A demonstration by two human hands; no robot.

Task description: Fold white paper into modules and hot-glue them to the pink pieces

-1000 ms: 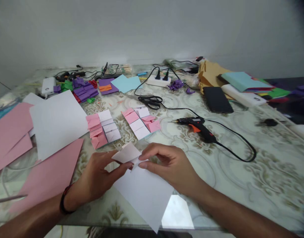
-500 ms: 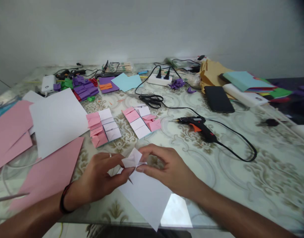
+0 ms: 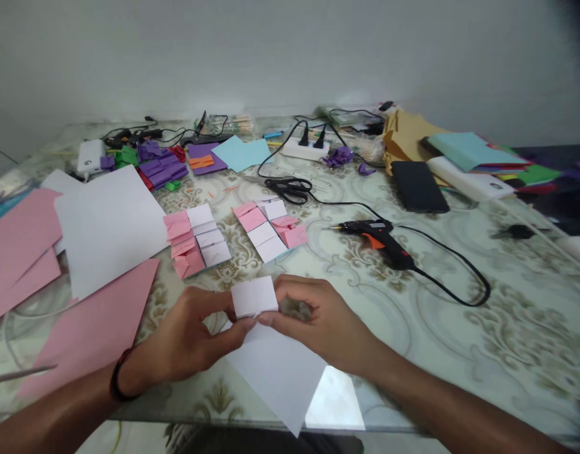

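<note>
Two hands meet at 6 o'clock in the head view: the left hand and the right hand each have their grip pinched on a folded white paper, held just above a white sheet on the patterned surface. Pink-and-white folded sets lie at 12 o'clock from it. A glue gun lies at 2 o'clock, its label too small to read.

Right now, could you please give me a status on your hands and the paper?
Left hand and right hand both pinching the folded white paper. White sheet beneath. Glue gun off right, apart from hands.
</note>
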